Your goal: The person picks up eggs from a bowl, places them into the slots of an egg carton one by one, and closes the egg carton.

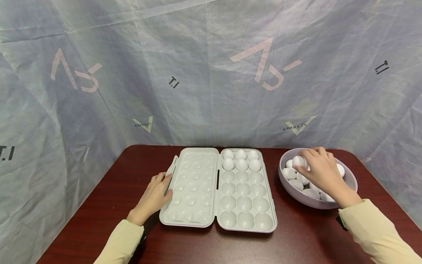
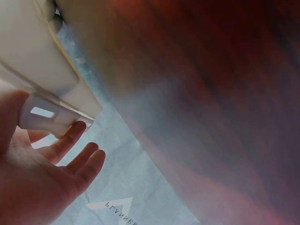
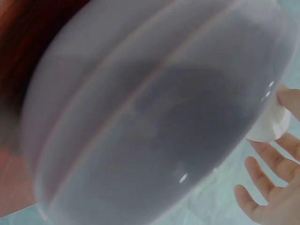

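A pale plastic egg box [image 1: 218, 219] lies opened out on the table, with two rows of white eggs [image 1: 241, 165] in the far end of its right half. At its left edge, my left hand [image 1: 154, 196] holds the lid's slotted flap [image 2: 44, 112] between thumb and fingers. My right hand [image 1: 318, 170] pinches a white egg [image 1: 299, 162] between thumb and fingertips, over a round bowl [image 1: 286, 183] of more eggs [image 1: 311, 193]. In the right wrist view, the bowl's wall partly hides the held egg [image 3: 272, 124].
The dark red wooden table [image 1: 108, 194] carries the box in the middle and the bowl at the right. A grey printed cloth [image 1: 204, 91] hangs behind the table's far edge.
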A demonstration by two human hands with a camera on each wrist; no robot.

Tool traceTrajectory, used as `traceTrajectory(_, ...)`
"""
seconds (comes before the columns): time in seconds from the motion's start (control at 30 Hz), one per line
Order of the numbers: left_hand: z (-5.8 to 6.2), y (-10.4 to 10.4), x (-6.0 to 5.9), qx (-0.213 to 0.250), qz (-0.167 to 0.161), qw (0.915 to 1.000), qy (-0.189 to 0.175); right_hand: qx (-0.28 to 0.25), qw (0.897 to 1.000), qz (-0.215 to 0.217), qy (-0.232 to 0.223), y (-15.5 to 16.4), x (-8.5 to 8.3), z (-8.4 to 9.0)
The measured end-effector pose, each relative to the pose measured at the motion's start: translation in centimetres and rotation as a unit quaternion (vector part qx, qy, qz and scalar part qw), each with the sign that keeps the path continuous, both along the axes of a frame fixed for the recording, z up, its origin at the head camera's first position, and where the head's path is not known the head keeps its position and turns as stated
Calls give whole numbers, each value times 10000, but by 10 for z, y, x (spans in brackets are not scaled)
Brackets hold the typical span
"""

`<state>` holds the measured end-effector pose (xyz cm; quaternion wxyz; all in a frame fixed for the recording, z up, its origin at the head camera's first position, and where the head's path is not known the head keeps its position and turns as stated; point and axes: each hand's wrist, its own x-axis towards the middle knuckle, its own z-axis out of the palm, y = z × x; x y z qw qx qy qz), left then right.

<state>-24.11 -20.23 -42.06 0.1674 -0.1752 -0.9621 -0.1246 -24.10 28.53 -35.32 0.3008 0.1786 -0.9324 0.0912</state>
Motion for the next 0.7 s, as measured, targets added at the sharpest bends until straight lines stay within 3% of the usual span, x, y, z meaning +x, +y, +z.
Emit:
traceTrajectory(0.13,-1,0,-1,1,-4,10000,13,-67,9996,197,201,-13,-6,1)
traceTrajectory(0.4,-2,-1,-1,8,22,10000,-23,-190,9980,565,195,-44,-13,1)
traceTrajectory(0.7,-1,-1,-1,-18,4,10000,-6,-35,9940,1047,319,-75,-25,-10)
